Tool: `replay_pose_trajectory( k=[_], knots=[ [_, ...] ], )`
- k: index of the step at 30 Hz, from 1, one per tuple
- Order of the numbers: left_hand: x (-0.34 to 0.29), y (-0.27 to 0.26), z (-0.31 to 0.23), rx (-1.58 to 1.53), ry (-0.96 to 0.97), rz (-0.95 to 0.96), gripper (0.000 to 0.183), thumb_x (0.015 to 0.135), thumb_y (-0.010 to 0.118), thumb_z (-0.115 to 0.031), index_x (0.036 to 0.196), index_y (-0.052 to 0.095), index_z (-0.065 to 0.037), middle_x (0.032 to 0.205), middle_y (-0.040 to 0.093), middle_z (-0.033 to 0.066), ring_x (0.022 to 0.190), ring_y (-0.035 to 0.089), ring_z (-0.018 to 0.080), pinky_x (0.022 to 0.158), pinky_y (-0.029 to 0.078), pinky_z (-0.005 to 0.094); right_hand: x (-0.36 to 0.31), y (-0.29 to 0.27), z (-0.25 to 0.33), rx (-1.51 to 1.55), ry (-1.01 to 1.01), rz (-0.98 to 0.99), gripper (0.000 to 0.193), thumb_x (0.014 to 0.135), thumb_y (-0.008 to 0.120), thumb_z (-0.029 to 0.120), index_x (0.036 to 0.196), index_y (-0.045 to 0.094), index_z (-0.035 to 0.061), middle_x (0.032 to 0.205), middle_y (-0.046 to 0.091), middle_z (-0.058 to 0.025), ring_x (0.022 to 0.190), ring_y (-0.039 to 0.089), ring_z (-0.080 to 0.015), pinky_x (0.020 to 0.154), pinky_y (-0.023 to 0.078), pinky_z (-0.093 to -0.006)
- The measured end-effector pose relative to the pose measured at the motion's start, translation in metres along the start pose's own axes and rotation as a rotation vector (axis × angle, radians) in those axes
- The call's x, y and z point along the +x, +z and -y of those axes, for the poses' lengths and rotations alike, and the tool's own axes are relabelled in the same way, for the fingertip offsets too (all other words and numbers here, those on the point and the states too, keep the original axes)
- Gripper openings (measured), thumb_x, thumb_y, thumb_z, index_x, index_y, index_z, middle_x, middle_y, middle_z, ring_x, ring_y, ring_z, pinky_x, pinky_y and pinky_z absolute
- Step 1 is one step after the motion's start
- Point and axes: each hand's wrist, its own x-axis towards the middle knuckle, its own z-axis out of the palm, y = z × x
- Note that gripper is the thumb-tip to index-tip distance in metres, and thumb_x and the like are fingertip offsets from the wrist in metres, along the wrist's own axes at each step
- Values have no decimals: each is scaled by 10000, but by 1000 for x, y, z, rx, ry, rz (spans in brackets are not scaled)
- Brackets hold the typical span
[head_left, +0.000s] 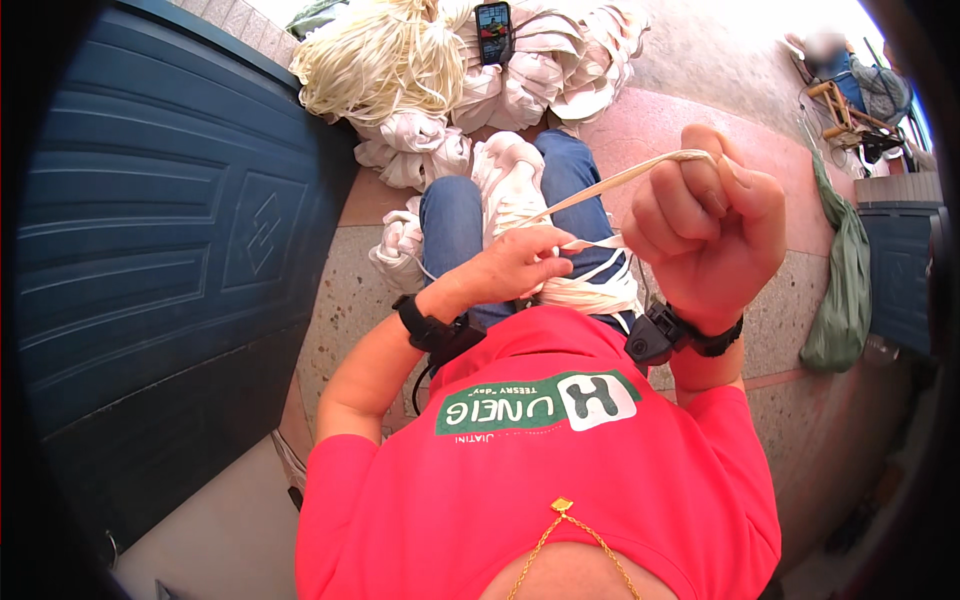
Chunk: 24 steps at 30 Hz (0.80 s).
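My right hand (710, 225) is raised at the right, closed in a fist around a cream flat fabric strip (625, 180). From the fist the strip runs taut and slanting down to the white bundle (510, 180) between my knees. My left hand (505, 265) lies low over my lap, thumb and forefinger pinching a pale strip (596, 243) that stretches toward the right fist. Whether both are one length I cannot tell. A loose coil of cream strips (595, 293) rests on my lap just right of the left hand.
Beyond my knees lie a heap of cream strips (385, 60) and several tied white bundles (525, 85), with a phone (493, 32) on them. A blue panelled door (150, 200) stands at left. At right are a green sack (840, 290) and, farther off, a seated person (845, 80).
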Motion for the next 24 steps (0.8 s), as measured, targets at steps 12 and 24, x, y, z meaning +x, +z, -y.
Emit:
replay_pose_trajectory(
  k=[12,24],
  knots=[
    [-98,-162,35,-1046,-83,-852,202,925,413,-253,884,495,-72,584,348,-48,413,292,43,388,256,184,-21,-219,43,229,157,-206,275,884,351,209,638,376,90,635,369,-29,657,416,-189,694,395,-340],
    [-46,-30,66,-89,-621,-336,250,893,460,-238,1011,541,-32,741,554,33,382,479,73,317,344,183,-53,-182,-95,-1569,442,48,128,787,533,139,776,588,24,800,604,-139,728,575,-329,623,463,-370]
  ],
)
